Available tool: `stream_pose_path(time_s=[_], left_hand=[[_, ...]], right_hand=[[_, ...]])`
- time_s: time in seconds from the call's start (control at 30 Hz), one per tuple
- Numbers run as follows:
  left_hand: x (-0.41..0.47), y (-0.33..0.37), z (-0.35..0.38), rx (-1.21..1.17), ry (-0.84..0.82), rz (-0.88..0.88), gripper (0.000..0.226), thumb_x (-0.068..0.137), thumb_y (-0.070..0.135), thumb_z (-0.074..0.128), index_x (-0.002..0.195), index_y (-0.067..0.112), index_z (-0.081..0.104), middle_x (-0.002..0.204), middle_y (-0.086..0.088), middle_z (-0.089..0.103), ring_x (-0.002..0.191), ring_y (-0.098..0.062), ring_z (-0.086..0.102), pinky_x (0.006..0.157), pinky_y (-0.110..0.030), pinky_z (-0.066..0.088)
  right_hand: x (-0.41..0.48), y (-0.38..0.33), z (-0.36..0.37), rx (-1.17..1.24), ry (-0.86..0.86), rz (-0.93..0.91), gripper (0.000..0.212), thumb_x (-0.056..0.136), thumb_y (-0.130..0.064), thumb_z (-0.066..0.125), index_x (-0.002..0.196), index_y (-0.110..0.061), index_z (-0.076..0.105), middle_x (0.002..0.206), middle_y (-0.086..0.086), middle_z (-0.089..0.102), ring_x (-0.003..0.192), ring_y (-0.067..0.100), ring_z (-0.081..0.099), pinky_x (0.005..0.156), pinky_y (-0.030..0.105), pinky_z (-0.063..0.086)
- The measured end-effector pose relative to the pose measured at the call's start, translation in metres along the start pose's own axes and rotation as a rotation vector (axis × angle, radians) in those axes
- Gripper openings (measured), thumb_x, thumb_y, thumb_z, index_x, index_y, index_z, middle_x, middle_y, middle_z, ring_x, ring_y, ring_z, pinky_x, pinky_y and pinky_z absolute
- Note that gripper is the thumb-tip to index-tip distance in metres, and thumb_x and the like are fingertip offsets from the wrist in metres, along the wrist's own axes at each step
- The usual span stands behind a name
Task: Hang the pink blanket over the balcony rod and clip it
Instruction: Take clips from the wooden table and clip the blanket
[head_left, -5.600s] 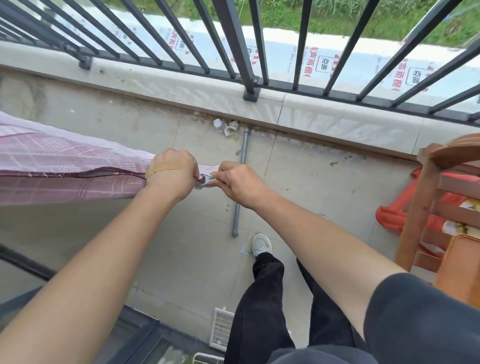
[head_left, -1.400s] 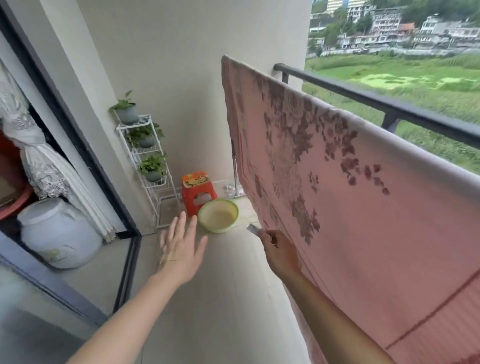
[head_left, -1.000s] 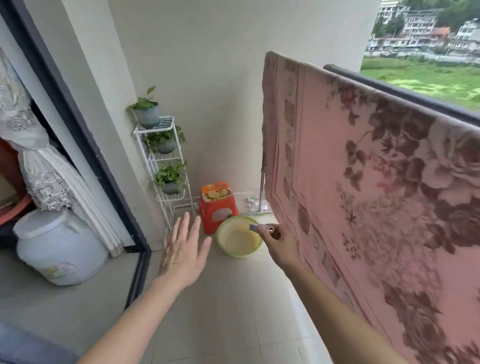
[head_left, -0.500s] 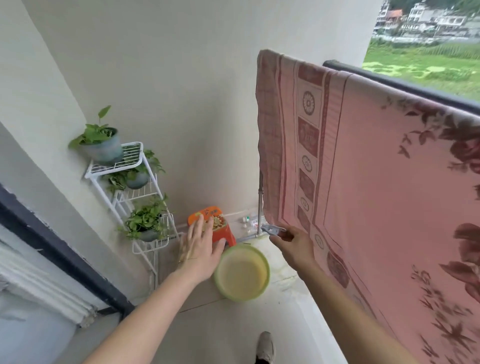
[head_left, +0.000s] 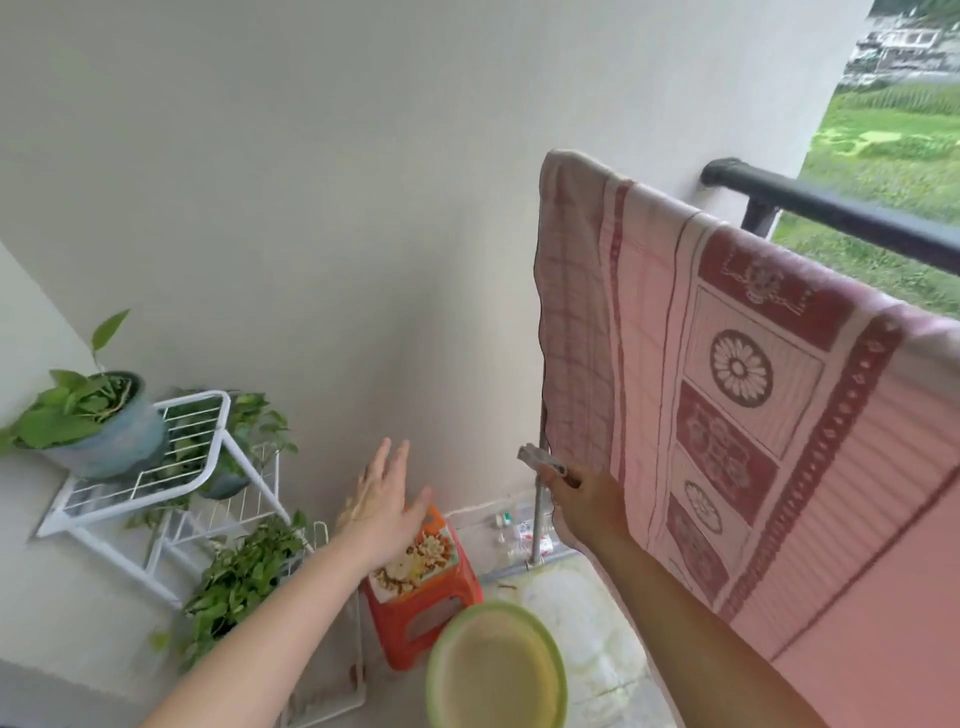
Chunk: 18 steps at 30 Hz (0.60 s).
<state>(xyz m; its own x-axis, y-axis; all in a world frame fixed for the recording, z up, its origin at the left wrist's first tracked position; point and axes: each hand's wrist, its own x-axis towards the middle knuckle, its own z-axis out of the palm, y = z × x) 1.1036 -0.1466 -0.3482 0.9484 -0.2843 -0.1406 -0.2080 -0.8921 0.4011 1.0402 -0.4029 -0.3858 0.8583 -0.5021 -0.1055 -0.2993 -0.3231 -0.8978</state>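
The pink blanket (head_left: 737, 395), with dark red flower panels, hangs draped over the balcony rod; the rod itself is hidden under the cloth. Its left end reaches near the wall. My right hand (head_left: 584, 499) is held below that left edge, shut on a small metal clip (head_left: 540, 460) that sticks out to the left. My left hand (head_left: 387, 499) is open with fingers spread, empty, in the air above the stool, apart from the blanket.
A dark balcony railing (head_left: 831, 213) runs behind the blanket. Below stand an orange plastic stool (head_left: 421, 608), a yellow-green basin (head_left: 496, 670), a white wire plant rack (head_left: 171, 467) with potted plants, and a thin upright pole (head_left: 536, 519) at the wall.
The view has moved closer to the blanket's left end. My right hand with the clip has risen toward that edge, and my open left hand has moved forward over the stool.
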Motion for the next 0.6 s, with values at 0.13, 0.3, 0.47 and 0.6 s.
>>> stream_pose_path(time_s=[0.13, 0.3, 0.47, 0.6], left_hand=[[0.088, -0.01, 0.009, 0.013, -0.06, 0.009, 0.077, 0.099, 0.047, 0.048, 0.158, 0.018, 0.009, 0.166, -0.004, 0.002, 0.152, -0.028, 0.008, 0.121, -0.045, 0.017], [0.203, -0.005, 0.039, -0.036, -0.179, 0.13, 0.077, 0.097, 0.045, 0.051, 0.156, 0.012, 0.015, 0.164, -0.009, 0.014, 0.151, -0.026, 0.012, 0.121, -0.042, 0.018], [0.296, 0.018, 0.058, -0.087, -0.322, 0.294, 0.071, 0.098, 0.044, 0.053, 0.155, 0.016, 0.022, 0.16, -0.003, 0.025, 0.147, -0.021, 0.022, 0.119, -0.036, 0.023], [0.345, 0.049, 0.075, -0.19, -0.352, 0.406, 0.058, 0.092, 0.045, 0.06, 0.14, 0.018, 0.043, 0.141, -0.002, 0.047, 0.131, -0.019, 0.044, 0.108, -0.034, 0.037]], right_hand=[[0.058, -0.007, 0.015, -0.063, 0.001, 0.0, 0.036, 0.086, -0.05, 0.07, 0.06, -0.025, 0.061, 0.051, -0.009, 0.047, 0.052, 0.009, 0.044, 0.051, 0.025, 0.03], [0.115, 0.001, 0.029, -0.16, 0.1, 0.091, 0.034, 0.09, -0.05, 0.064, 0.063, -0.032, 0.054, 0.059, -0.012, 0.052, 0.06, 0.007, 0.05, 0.052, 0.022, 0.03], [0.15, 0.004, 0.047, -0.182, 0.247, 0.266, 0.024, 0.09, -0.052, 0.063, 0.091, -0.028, 0.067, 0.082, -0.012, 0.066, 0.077, 0.009, 0.061, 0.061, 0.023, 0.041], [0.16, -0.002, 0.057, -0.186, 0.347, 0.352, 0.015, 0.091, -0.049, 0.063, 0.101, -0.037, 0.063, 0.09, -0.016, 0.066, 0.079, -0.002, 0.058, 0.062, 0.017, 0.039]])
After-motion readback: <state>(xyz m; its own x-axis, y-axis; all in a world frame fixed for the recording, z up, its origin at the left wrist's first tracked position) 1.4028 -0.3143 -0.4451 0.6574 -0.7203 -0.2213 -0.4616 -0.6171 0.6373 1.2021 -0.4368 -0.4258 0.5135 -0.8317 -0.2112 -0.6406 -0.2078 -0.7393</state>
